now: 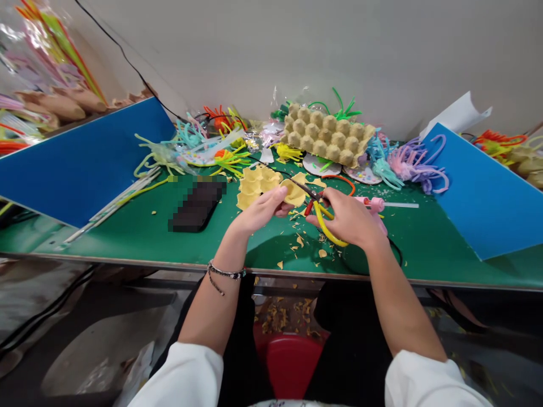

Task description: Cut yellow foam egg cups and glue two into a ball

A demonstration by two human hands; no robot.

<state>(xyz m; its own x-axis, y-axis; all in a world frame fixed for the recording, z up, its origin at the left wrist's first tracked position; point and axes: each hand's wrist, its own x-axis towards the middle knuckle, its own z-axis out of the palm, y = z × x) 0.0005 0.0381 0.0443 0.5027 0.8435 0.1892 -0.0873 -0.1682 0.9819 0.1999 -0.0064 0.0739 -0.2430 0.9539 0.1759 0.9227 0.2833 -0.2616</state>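
My left hand [267,208] pinches a cut yellow egg-carton cup [293,194] between thumb and fingers. In my right hand [343,217] is a pair of scissors [328,229] with yellow and red handles. The dark blades reach left to the rim of the cup; whether they are parted I cannot make out. Just behind my left hand lies a larger yellow egg-carton piece [253,183] with several cups. Small yellow scraps [322,253] are scattered on the green table below the scissors.
A beige egg tray [326,134] leans on bundles of coloured pipe cleaners at the back. A dark phone [199,206] lies left. Beside my right hand is a pink glue gun [375,204] with a clear stick. Blue panels [85,158] flank both sides.
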